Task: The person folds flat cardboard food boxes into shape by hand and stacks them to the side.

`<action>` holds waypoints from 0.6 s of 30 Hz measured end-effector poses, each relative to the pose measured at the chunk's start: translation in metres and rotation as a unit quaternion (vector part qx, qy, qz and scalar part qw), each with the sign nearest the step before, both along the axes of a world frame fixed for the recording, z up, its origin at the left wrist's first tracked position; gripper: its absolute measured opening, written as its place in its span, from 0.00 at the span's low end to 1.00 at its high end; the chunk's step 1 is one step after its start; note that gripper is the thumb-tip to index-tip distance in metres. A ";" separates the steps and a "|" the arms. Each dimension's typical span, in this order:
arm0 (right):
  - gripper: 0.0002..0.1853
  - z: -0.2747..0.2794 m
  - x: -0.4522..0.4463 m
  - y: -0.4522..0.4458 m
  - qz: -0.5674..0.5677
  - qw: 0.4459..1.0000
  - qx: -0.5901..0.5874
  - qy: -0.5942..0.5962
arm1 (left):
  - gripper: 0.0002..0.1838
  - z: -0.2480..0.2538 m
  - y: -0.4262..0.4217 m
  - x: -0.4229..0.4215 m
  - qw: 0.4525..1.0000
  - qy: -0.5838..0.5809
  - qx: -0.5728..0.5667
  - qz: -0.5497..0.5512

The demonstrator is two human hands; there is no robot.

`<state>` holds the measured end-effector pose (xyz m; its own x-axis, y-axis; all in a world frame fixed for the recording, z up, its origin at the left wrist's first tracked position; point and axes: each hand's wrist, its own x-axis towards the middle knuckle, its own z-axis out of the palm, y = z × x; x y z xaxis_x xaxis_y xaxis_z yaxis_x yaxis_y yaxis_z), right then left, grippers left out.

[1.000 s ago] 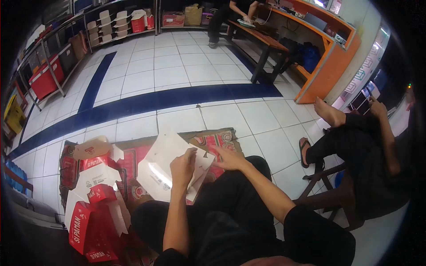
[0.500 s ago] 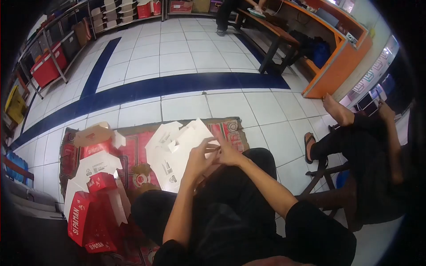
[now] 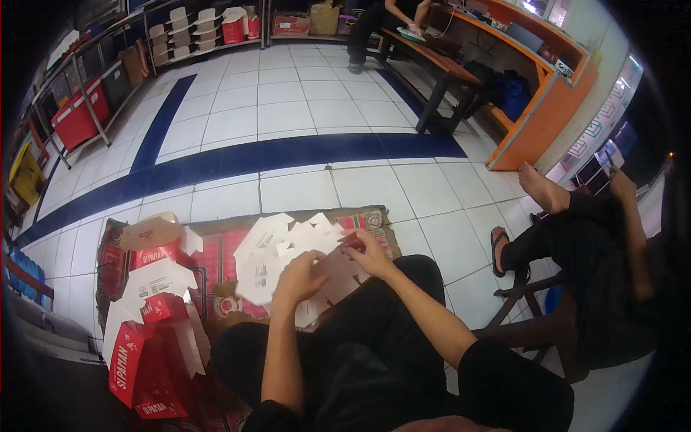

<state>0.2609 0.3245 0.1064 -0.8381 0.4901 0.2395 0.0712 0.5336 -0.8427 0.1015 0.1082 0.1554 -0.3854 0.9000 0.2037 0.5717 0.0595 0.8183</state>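
The person's left hand (image 3: 297, 279) is resting at the near side of a white die-cut paperboard carton (image 3: 259, 250), its fingers loosely bent; whether they are gripping it, one cannot tell. The right hand (image 3: 368, 255) is pinching an edge of the carton, thumb and fingertips nearly together. The carton is lying partly unfolded beneath and between both sets of fingers, its flaps spreading out beyond the left fingertips. Below it, a red patterned mat (image 3: 216, 253) is showing beyond the fingers and to their left. Well to the left of the left fingers, red-and-white "SI PAMAN" boxes (image 3: 127, 363) are standing in a cluster. Well to the right of the right fingers, another person (image 3: 612, 266) is sitting, one bare foot raised.
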 end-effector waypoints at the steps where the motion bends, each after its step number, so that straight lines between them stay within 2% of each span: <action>1: 0.14 0.002 0.001 -0.002 -0.011 1.000 -0.027 -0.011 | 0.26 0.005 -0.002 -0.004 0.998 0.036 -0.055 0.025; 2: 0.15 0.004 0.001 -0.005 -0.023 0.998 -0.053 -0.022 | 0.18 0.011 -0.005 -0.006 0.990 0.073 -0.109 0.050; 3: 0.16 0.008 0.004 -0.008 -0.033 0.988 -0.148 -0.013 | 0.18 0.018 -0.008 -0.005 0.990 0.074 -0.108 0.051; 4: 0.17 0.017 0.002 -0.010 -0.041 0.970 -0.240 -0.001 | 0.13 0.029 -0.009 -0.004 0.991 0.085 -0.044 0.088; 5: 0.17 0.000 -0.001 0.001 -0.037 0.971 -0.236 0.004 | 0.08 0.040 -0.010 -0.004 0.987 0.097 0.022 0.125; 6: 0.17 -0.016 -0.002 0.012 -0.024 0.975 -0.217 0.026 | 0.08 0.048 -0.010 -0.005 0.986 0.101 0.025 0.126; 8: 0.17 -0.008 -0.006 0.013 -0.010 0.979 -0.196 0.049 | 0.10 0.059 -0.011 -0.003 0.988 0.116 0.021 0.103; 10: 0.23 -0.005 0.006 0.010 -0.007 0.902 -0.419 0.103 | 0.10 0.066 -0.011 0.004 0.988 0.112 0.029 0.105; 14: 0.21 -0.012 0.012 0.021 0.031 0.932 -0.343 0.112 | 0.08 0.063 -0.010 0.015 0.986 0.132 0.001 0.103; 16: 0.16 -0.005 0.009 0.018 -0.035 0.980 -0.192 0.035 | 0.09 0.040 -0.005 0.019 0.984 0.140 0.003 0.107; 17: 0.16 0.011 0.003 0.009 -0.032 0.981 -0.189 0.039 | 0.10 0.031 -0.003 0.020 0.984 0.142 0.001 0.107; 18: 0.14 0.024 0.002 -0.004 -0.035 0.981 -0.178 0.065 | 0.09 0.021 -0.001 0.020 0.978 0.179 -0.068 0.086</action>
<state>0.2624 0.3209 0.1306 -0.7727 0.6182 0.1442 -0.0224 0.2005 -0.9794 0.1213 0.1069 0.1762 -0.4595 0.8564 0.2354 0.7919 0.2750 0.5453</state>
